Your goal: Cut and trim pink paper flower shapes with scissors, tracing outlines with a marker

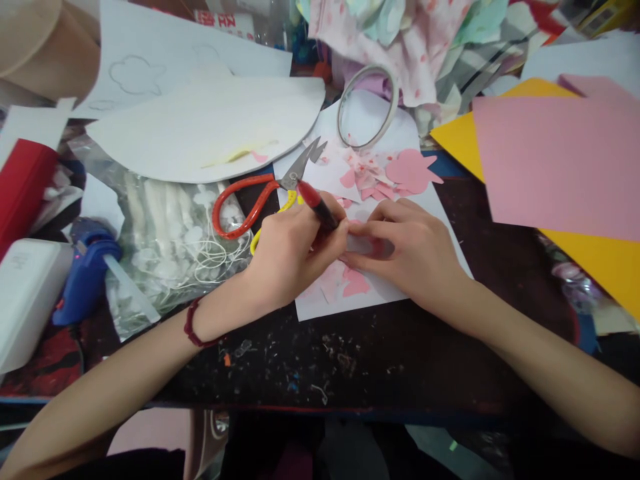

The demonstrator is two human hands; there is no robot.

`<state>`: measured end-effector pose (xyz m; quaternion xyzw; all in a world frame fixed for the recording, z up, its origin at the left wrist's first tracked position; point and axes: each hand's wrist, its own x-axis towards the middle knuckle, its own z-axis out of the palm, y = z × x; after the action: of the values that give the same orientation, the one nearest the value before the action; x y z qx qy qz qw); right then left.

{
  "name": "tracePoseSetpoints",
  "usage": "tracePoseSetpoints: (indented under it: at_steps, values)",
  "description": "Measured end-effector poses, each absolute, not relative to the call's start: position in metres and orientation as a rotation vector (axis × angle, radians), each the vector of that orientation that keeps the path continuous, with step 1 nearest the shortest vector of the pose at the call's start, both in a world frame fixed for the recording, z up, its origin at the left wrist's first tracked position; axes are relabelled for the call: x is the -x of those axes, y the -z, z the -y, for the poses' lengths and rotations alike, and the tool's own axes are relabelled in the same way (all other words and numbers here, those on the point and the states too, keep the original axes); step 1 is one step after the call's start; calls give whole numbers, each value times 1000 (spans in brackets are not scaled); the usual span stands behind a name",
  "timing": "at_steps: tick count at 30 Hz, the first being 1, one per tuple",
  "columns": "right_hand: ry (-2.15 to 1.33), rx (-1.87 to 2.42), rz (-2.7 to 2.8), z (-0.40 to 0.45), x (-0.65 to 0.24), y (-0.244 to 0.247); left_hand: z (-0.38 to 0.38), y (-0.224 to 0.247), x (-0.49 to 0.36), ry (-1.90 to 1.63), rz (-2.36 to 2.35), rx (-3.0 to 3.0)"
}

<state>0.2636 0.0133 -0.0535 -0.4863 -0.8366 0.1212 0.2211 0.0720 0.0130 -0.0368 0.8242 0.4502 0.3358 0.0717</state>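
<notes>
My left hand (300, 247) is closed around a pen with a red end and a black barrel (317, 203), its red end pointing up and away. The pen's tip is hidden by the fingers. My right hand (410, 247) has thumb and fingers brought together against the left fingertips; what they pinch is hidden. Both hands are over a white paper sheet (390, 303) on the dark table. Small pink paper cut-outs (355, 281) lie under and beside the hands. A larger pink cut-out (413, 170) and pink scraps (370, 177) lie just beyond them.
Scissors with red and yellow handles (245, 207) lie open beside my left hand. A tape roll (367, 107) stands behind. On the left are a blue glue gun (87, 267) and a plastic bag with white cords (175, 233); pink (560, 160) and yellow sheets (595, 260) lie right.
</notes>
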Motion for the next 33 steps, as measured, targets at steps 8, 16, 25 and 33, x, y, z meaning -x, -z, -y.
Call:
tracePoseSetpoints:
  at_steps: [8,16,25,33]
  values:
    - [-328,1339,2312,-13,-264,54,-14,37,-72,-1012,-1370,-2471]
    - [-314,1328,2311,-13,-264,54,-14,37,-72,-1009,-1387,-2479]
    - [-339,1345,2315,-13,-264,54,-13,36,-72,-984,-1406,-2449]
    - [-352,1357,2314,-13,-264,52,-12,35,-72,-969,-1428,-2453]
